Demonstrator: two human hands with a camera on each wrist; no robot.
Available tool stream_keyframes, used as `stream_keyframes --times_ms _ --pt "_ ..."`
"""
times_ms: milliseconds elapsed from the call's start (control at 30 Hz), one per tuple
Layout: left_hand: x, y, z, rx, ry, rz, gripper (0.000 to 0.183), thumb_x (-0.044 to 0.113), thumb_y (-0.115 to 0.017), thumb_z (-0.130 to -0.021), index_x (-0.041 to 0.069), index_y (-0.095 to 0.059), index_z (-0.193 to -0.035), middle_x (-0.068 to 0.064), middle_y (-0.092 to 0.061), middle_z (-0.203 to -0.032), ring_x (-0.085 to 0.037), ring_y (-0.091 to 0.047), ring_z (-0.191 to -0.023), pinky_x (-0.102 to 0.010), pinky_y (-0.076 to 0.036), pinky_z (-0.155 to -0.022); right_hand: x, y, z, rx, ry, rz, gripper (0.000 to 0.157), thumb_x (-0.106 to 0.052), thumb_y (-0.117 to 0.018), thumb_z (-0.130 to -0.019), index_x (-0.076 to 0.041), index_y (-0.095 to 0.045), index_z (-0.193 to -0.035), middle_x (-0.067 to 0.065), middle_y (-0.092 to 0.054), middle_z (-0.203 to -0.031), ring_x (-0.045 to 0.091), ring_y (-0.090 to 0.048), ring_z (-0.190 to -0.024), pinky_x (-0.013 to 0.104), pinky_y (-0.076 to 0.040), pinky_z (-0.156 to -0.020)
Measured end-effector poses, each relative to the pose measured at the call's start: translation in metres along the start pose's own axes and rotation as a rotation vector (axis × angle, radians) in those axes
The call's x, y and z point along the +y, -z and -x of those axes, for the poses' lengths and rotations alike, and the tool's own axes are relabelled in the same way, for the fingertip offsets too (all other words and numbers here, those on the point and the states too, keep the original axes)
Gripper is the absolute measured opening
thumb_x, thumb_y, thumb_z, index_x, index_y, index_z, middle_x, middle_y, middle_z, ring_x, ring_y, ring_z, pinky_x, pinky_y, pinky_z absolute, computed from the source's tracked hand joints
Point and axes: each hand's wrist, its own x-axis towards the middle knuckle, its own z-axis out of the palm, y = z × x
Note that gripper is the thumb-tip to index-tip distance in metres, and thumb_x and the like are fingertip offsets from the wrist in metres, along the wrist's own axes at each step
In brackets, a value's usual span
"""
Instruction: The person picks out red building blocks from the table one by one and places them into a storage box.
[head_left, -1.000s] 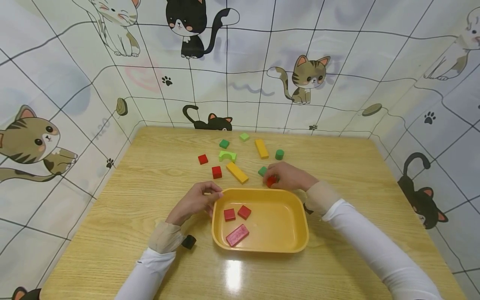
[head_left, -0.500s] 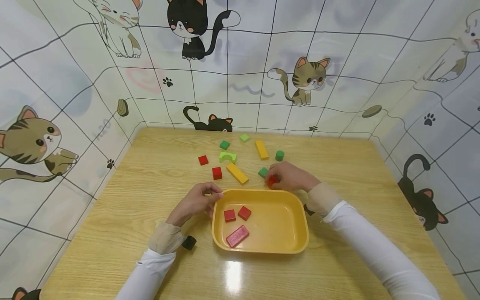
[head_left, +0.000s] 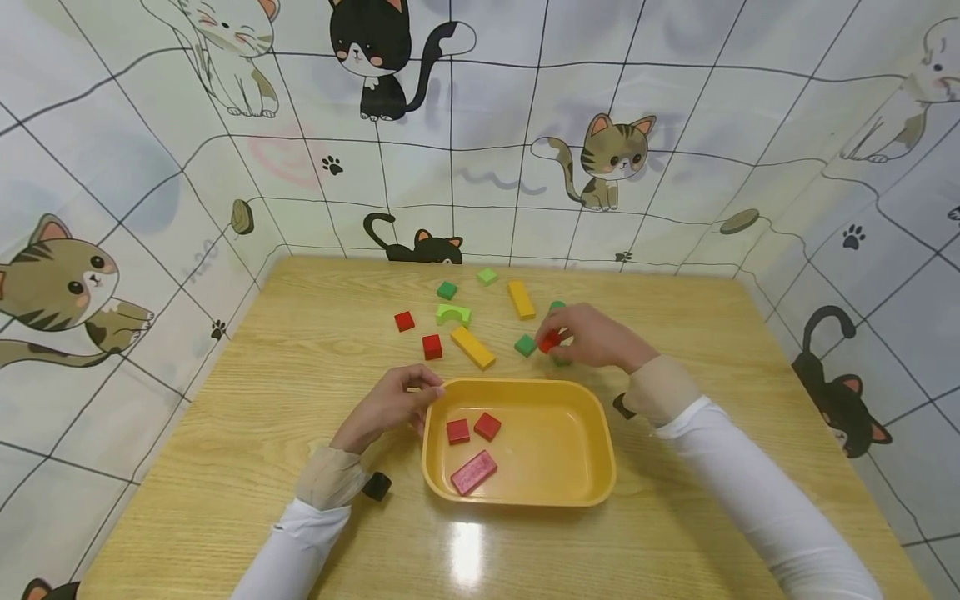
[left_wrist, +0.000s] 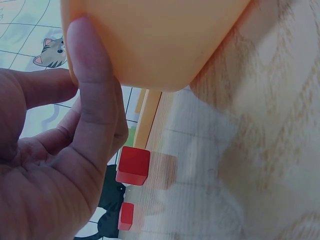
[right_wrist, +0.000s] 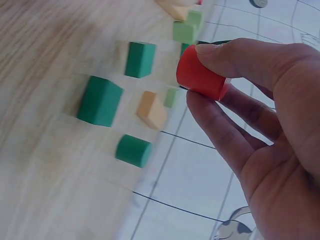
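My left hand (head_left: pixel 392 406) pinches the left rim of a yellow plastic tray (head_left: pixel 555 498); the left wrist view shows thumb and fingers on its wall. Inside the tray lie two red blocks (head_left: pixel 487 426) and a longer pink block (head_left: pixel 474 473). Between the thumb and fingers of my right hand (head_left: pixel 596 337) is a red cylinder block (right_wrist: pixel 201 73), held above the table behind the tray. Close to that hand are a green block (head_left: pixel 525 345), another green block (right_wrist: pixel 100 101) partly hidden under it in the head view, and a green cylinder (right_wrist: pixel 133 150).
Behind the tray stand two red cubes (head_left: pixel 432 347), two yellow bars (head_left: pixel 473 347), a light green arch (head_left: pixel 453 314), a dark green block (head_left: pixel 447 290) and a light green block (head_left: pixel 487 276). A cat-printed cloth (head_left: pixel 495 179) borders the wooden table (head_left: pixel 300 317).
My right hand has moved slightly right and away from the tray, raising the red cylinder block. A green block beneath it now shows partly. My left hand keeps its place on the rim.
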Motion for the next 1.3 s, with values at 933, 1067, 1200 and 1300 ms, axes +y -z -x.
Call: stream_keyframes --times_ms 933,1067,1200,1300 --pt "0.000 -0.001 0.000 0.002 0.008 0.005 0.019 0.016 -0.067 -0.100 0.003 -0.066 -0.115 -0.016 -0.063 -0.108 -0.017 -0.060 -0.057 -0.029 -0.061 -0.054 -0.080 -0.012 0.015 -0.093 0.162 0.074 0.021 -0.009 -0.078 -0.090 -0.020 -0.075 -0.108 -0.005 -0.067 -0.108 0.012 -0.062 -0.097 0.033 -0.062 -0.091" --pt "-0.001 -0.001 0.000 0.000 0.004 0.004 0.020 0.015 -0.067 -0.100 0.003 -0.067 -0.115 -0.017 -0.063 -0.107 -0.017 -0.060 -0.056 -0.031 -0.061 -0.055 -0.088 -0.020 0.016 -0.118 0.182 0.092 0.020 -0.010 -0.078 -0.091 -0.022 -0.075 -0.107 -0.007 -0.068 -0.109 0.012 -0.059 -0.098 0.031 -0.061 -0.090" --pt "-0.002 0.000 0.000 0.003 -0.005 -0.005 0.021 0.015 -0.067 -0.100 0.001 -0.066 -0.115 -0.017 -0.064 -0.106 -0.017 -0.060 -0.055 -0.032 -0.061 -0.055 -0.094 -0.028 0.017 -0.158 0.195 0.089 0.018 -0.011 -0.077 -0.091 -0.022 -0.074 -0.106 -0.007 -0.067 -0.108 0.011 -0.058 -0.096 0.030 -0.060 -0.090" --pt "-0.001 0.000 -0.001 0.005 0.007 -0.006 0.020 0.015 -0.067 -0.100 0.001 -0.066 -0.115 -0.017 -0.065 -0.107 -0.017 -0.060 -0.055 -0.032 -0.061 -0.055 -0.096 -0.034 0.019 -0.197 0.199 0.074 0.017 -0.012 -0.076 -0.093 -0.021 -0.075 -0.106 -0.007 -0.067 -0.106 0.011 -0.059 -0.093 0.032 -0.061 -0.089"
